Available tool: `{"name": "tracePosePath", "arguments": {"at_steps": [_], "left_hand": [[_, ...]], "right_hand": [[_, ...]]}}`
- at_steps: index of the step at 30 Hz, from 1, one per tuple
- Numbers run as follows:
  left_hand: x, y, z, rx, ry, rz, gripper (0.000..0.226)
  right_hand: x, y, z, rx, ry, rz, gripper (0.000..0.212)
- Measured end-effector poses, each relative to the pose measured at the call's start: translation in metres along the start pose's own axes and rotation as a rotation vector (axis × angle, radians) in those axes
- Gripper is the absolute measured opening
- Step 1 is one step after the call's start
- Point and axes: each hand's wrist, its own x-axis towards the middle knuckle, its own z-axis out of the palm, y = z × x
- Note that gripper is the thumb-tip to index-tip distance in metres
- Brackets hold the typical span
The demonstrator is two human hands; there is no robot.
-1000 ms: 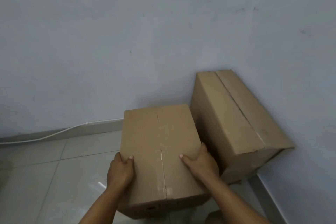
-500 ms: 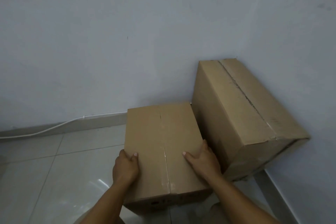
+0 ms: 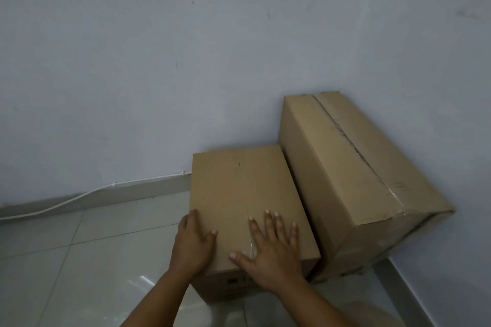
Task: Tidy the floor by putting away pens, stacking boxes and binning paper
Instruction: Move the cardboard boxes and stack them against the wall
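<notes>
A smaller brown cardboard box (image 3: 239,183) stands on the tiled floor against the back wall. A taller cardboard box (image 3: 342,167) with a torn tape seam sits beside it in the room's corner, their sides touching. My left hand (image 3: 192,243) rests on the smaller box's near left edge, thumb on top and fingers down the side. Flat on that box's top near the front lies my right hand (image 3: 271,252), fingers straight and spread.
A white cable (image 3: 79,195) runs along the grey skirting at the foot of the back wall. Glossy grey floor tiles (image 3: 79,260) stretch to the left. The right wall stands close behind the taller box.
The smaller box has come down onto the floor beside the taller one. My right hand left the box's right side and now lies flat on its top.
</notes>
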Motion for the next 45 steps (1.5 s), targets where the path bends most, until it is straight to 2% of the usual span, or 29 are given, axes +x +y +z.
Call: {"name": "tracePosePath", "arguments": {"at_steps": [3,5,11,15,17,21,24,28,31,34,45], "left_hand": [[-0.005,0.003,0.01,0.094,0.045,0.042,0.049],[-0.012,0.003,0.019,0.107,0.095,0.052,0.047],[0.001,0.003,0.032,0.201,0.037,0.13,0.063],[0.004,0.009,0.03,0.267,-0.003,0.126,0.094],[0.003,0.01,0.029,0.28,-0.023,0.109,0.097],[0.002,0.013,0.029,0.32,-0.028,0.081,0.068],[0.003,0.014,0.025,0.329,-0.026,0.077,0.061],[0.001,0.028,0.005,0.35,-0.004,0.11,0.056],[-0.011,0.055,-0.021,0.243,0.037,0.117,0.059],[-0.028,0.096,-0.065,0.192,0.047,0.123,0.059],[-0.108,0.252,-0.295,0.158,0.016,0.116,0.061]], "right_hand": [[0.018,0.004,-0.006,0.009,-0.001,0.03,0.101],[0.028,0.006,-0.006,0.012,-0.022,0.038,0.102],[0.051,0.014,-0.012,0.007,-0.036,0.027,0.102],[0.056,0.014,-0.012,0.009,-0.024,0.035,0.102],[0.057,0.015,-0.011,0.002,-0.032,0.032,0.102],[0.057,0.014,-0.013,0.017,-0.046,0.038,0.103],[0.061,0.013,-0.017,0.045,-0.07,0.038,0.101],[0.058,0.007,-0.04,0.093,-0.004,0.031,0.082],[0.049,0.0,-0.073,0.116,0.091,0.007,0.067],[0.033,-0.013,-0.129,0.113,0.081,-0.034,0.062],[-0.054,-0.1,-0.384,0.168,0.05,-0.025,0.066]]}}
